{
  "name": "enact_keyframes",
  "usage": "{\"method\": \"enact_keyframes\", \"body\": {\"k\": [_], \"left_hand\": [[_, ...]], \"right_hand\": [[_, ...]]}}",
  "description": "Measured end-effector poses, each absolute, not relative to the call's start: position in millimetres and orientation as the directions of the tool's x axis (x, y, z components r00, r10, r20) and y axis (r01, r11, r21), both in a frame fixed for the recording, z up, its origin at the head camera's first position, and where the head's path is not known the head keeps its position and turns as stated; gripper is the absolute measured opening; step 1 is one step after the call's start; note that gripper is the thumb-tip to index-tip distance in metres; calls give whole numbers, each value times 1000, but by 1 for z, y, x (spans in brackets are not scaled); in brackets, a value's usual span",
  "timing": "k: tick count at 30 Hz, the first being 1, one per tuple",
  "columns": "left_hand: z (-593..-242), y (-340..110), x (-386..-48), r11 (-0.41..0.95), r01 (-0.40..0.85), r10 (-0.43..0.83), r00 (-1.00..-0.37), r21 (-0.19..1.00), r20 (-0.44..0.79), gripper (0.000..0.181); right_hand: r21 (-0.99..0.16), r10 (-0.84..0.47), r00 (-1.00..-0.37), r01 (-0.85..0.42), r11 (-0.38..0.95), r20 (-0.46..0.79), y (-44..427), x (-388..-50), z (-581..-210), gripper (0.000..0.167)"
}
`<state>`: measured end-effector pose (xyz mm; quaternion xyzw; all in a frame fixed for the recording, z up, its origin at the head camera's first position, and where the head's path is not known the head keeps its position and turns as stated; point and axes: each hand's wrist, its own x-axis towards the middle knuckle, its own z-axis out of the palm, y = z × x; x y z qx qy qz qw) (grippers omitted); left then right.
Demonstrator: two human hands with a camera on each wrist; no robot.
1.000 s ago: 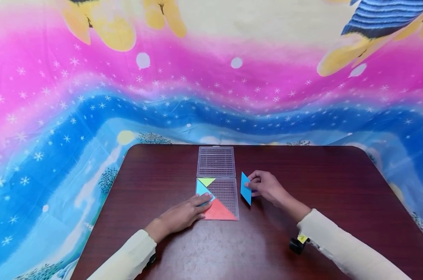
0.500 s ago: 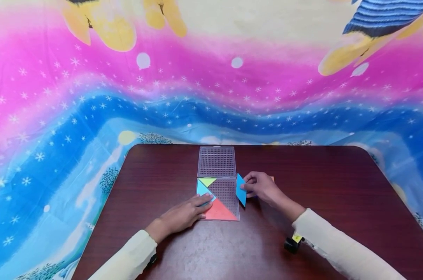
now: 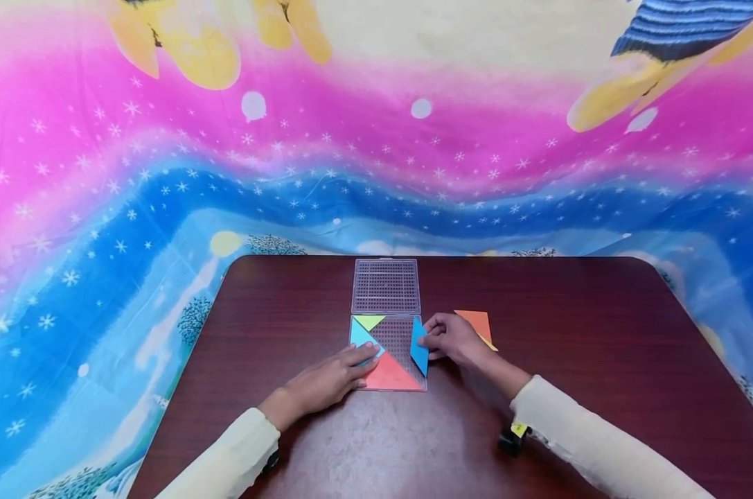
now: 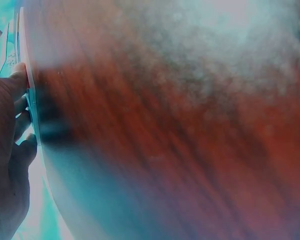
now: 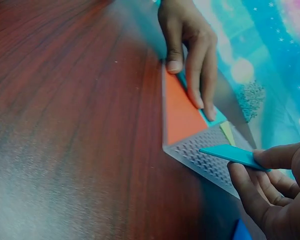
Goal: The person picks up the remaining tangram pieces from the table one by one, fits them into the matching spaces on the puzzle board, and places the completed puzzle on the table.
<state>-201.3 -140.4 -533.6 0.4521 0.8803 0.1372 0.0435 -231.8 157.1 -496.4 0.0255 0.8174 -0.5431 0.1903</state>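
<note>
1. Box of clear plastic lies open on the desk (image 3: 569, 326), its lid (image 3: 385, 286) next to the middle of the far edge and its textured tray (image 3: 396, 331) on the near side of the lid.
2. Tray contents: a red triangle (image 3: 391, 375) along the near edge, a light-blue piece (image 3: 361, 335) at the left edge, a small green triangle (image 3: 370, 321) in the far left corner.
3. The blue tile (image 3: 419, 355), a slanted four-sided piece, is at the tray's right edge, tipped up; its long axis runs far to near, the lower tip toward the near right corner. Whether it touches the tray, I cannot tell.
4. The right hand (image 3: 454, 339) pinches that tile between thumb and fingers.
5. The left hand (image 3: 335, 374) rests extended fingers on the light-blue piece and red triangle, gripping nothing.
6. Orange (image 3: 476, 324) and yellow pieces (image 3: 490, 343) lie toward the desk's right edge, partly behind the right hand.
</note>
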Motion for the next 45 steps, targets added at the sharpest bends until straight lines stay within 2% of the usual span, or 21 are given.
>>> {"method": "enact_keyframes", "body": {"k": [13, 34, 42, 45], "left_hand": [[-534, -141, -201, 594, 736, 781, -625, 324, -13, 51], [-535, -140, -203, 586, 748, 789, -615, 313, -6, 49], [-535, -140, -204, 573, 763, 797, -604, 300, 14, 49], [-536, -140, -204, 566, 771, 801, -598, 293, 28, 49]], "right_hand": [[-858, -136, -938, 224, 462, -318, 148, -228, -508, 20], [-798, -132, -933, 205, 567, -334, 138, -227, -507, 21], [-715, -157, -941, 112, 690, -300, 135, -230, -505, 22], [-704, -167, -940, 96, 704, -296, 133, -231, -505, 29]]}}
